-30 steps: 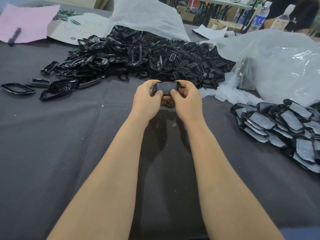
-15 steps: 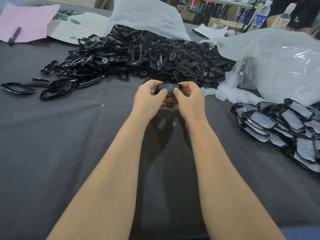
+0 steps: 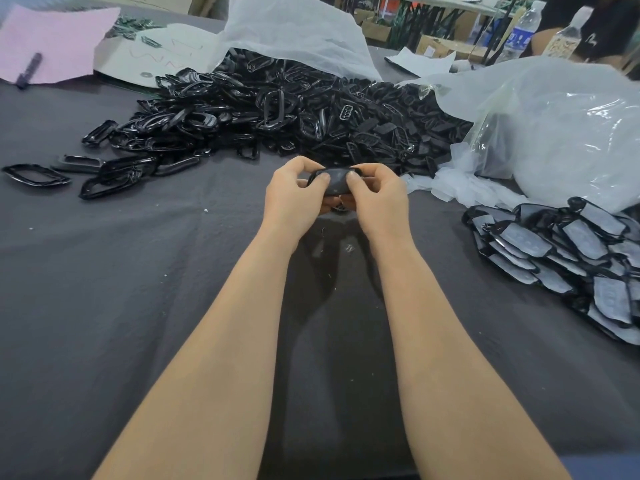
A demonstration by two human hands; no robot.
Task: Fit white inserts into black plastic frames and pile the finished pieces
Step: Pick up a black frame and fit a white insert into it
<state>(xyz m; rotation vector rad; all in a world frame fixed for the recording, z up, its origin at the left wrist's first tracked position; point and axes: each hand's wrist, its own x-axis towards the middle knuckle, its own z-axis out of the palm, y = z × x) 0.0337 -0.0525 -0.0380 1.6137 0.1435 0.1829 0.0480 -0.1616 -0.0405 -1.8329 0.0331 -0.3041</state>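
Seems the seating step: left hand [image 3: 294, 199] and right hand [image 3: 377, 199] hold a curled grip on one frame [image 3: 334, 181] just before the frame heap [image 3: 277, 112], thumbs pressing; next wants full seating, then the finished pile [image 3: 571, 251] right of it.

The left forearm [image 3: 221, 341] and right forearm [image 3: 446, 341] are bare along their whole visible length, from the bottom edge to mid-frame. The left hand [image 3: 291, 202] and right hand [image 3: 381, 202] are bare too, with short, plain thumbnails. In the lower right corner is a strip of blue-grey cloth [image 3: 604, 467]; whether it is clothing cannot be told.
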